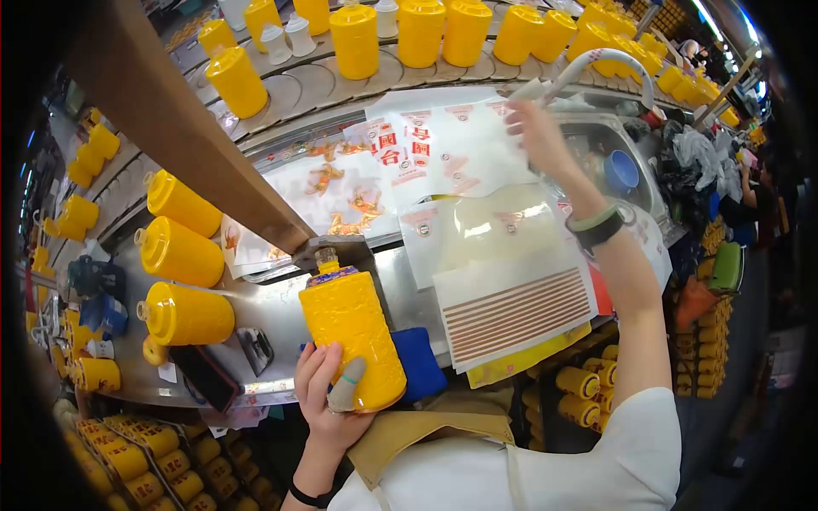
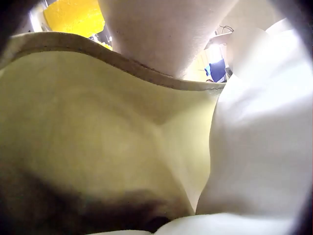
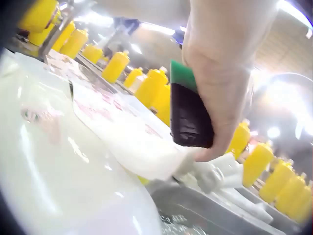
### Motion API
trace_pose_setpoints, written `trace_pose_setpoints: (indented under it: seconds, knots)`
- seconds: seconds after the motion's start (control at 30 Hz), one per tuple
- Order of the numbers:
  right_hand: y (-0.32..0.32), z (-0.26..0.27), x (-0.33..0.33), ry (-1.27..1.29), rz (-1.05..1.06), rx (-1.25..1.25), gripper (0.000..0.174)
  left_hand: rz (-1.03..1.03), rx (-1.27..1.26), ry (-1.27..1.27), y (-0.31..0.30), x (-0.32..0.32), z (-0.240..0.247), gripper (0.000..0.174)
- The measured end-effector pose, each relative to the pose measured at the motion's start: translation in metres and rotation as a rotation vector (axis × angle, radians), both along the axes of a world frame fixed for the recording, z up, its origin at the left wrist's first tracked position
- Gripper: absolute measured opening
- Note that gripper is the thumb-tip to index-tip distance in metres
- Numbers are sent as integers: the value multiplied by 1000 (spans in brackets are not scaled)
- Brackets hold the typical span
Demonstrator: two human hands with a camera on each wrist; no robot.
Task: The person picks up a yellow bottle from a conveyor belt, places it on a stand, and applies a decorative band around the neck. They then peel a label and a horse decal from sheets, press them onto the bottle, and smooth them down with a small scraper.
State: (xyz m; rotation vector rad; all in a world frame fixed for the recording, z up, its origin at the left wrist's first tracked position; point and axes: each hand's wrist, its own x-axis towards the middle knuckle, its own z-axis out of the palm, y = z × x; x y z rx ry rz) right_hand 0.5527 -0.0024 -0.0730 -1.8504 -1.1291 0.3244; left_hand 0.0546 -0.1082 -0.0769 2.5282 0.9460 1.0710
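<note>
My left hand (image 1: 328,404), its thumb in a grey cover, grips a textured yellow bottle (image 1: 354,332) low on its side in the head view. The bottle tilts, its clear neck against a dark bracket. Skin, apron and sleeve fill most of the left wrist view, where the left hand's fingers are hidden. Blurred in the head view, my right hand (image 1: 545,145) is above the sheets' upper right corner, near the sink. In the right wrist view, that hand (image 3: 220,78) holds a dark piece (image 3: 188,115) with a green edge, beside the white sheet (image 3: 142,147).
Printed sheets (image 1: 494,230) and gold-red decals (image 1: 345,213) cover the work surface. A brown beam (image 1: 187,119) slants across the left. Yellow bottles (image 1: 354,43) line the conveyor behind. A sink (image 1: 588,132) with a blue bowl (image 1: 620,170) lies right; a phone (image 1: 204,379) lies left.
</note>
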Motion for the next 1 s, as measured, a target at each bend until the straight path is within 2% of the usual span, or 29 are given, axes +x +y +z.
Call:
trace_pose_setpoints:
  seconds: [0.07, 0.1, 0.17, 0.2, 0.27, 0.3, 0.43, 0.5, 0.63, 0.7, 0.83, 0.9, 0.93, 1.0]
  knots:
    - [5, 8, -34, -266, 233, -152, 39, 0, 7, 6, 0, 0, 1, 61]
    - [8, -3, -39, -266, 235, -150, 39, -3, 14, 8, 0, 1, 1, 62]
    - [11, -26, -50, -702, 397, -187, 37, 0, 20, 6, -1, 0, -1, 63]
    - [10, -28, -55, -704, 398, -186, 37, 2, 24, 5, -1, 0, -2, 64]
    - [0, -17, -76, -835, 445, -466, 36, -2, 15, -3, -1, 1, -1, 64]
    - [-6, -22, -78, -866, 457, -415, 40, -7, 5, -9, -1, 1, 0, 63]
    - [-12, -22, -85, -798, 510, -332, 49, -11, -6, -16, -1, 0, -3, 62]
    - [-5, -15, -88, -816, 480, -187, 54, -12, 15, -27, 0, 1, -4, 61]
    - [14, -27, -101, -836, 437, -247, 58, -6, 14, -20, 0, 0, -2, 60]
    - [13, -22, -99, -945, 410, -294, 59, -10, 5, 34, -1, -1, 0, 70]
    - [14, -39, -60, -1060, 398, -389, 60, -10, 22, 53, -1, -2, -3, 70]
    - [12, -41, -52, -990, 378, -384, 58, 0, -12, -9, -2, 1, -3, 55]
    - [10, -38, -56, -992, 377, -387, 58, -1, -14, -11, -2, 1, -3, 55]
    - [7, -27, -75, -799, 525, -226, 59, -5, -1, -23, -1, 1, -5, 56]
